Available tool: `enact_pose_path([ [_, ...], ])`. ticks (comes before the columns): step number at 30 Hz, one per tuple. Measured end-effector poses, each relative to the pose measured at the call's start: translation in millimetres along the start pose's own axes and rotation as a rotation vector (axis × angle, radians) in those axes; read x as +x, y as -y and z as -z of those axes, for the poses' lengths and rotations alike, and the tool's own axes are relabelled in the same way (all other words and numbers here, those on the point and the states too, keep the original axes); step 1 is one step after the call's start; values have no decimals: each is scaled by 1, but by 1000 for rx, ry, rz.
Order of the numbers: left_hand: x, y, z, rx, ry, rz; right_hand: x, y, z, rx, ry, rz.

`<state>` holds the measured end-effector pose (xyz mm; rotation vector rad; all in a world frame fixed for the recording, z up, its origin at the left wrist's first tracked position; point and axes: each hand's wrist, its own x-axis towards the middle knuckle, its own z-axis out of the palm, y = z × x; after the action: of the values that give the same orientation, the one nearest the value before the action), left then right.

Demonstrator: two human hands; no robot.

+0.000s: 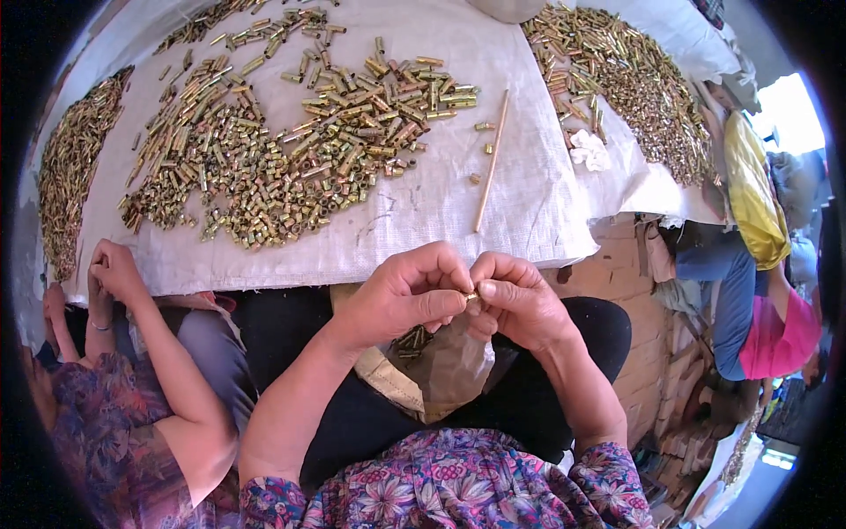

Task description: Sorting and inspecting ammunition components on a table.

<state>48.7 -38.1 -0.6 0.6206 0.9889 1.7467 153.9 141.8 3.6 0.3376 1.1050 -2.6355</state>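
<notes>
I pinch a small brass piece (471,297) between the fingertips of my left hand (414,295) and my right hand (524,304). Both hands are closed on it, their fingertips almost meeting, just off the near edge of the cloth-covered table (423,225). Below them, on my lap, a pale bag (458,366) lies open, with brass tubes (411,342) showing at its mouth.

On the table, a pile of short rings (256,189) lies toward the near edge, with longer tubes (388,110) spread behind it and to its right. A thin stick (492,163) lies right of that pile, pointing at the near edge, three loose pieces (488,148) just left of it. Farther right are crumpled white paper (589,152) and another brass heap (639,93). Beyond my left arm sits a co-worker (115,414).
</notes>
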Motion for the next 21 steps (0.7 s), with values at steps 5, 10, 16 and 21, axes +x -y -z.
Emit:
enact_pose_path([
  [5, -1, -13, 11, 245, -82, 51, -4, 8, -4, -456, -24, 15],
  [10, 36, -16, 20, 938, -402, -131, 15, 54, 5, -1126, -139, 239],
  [16, 84, -5, 22, 1488, -453, -356, 88, 105, 42, -1525, -534, 568],
  [21, 100, -2, 28, 1607, -464, -383, 144, 120, 58, -1632, -476, 751],
])
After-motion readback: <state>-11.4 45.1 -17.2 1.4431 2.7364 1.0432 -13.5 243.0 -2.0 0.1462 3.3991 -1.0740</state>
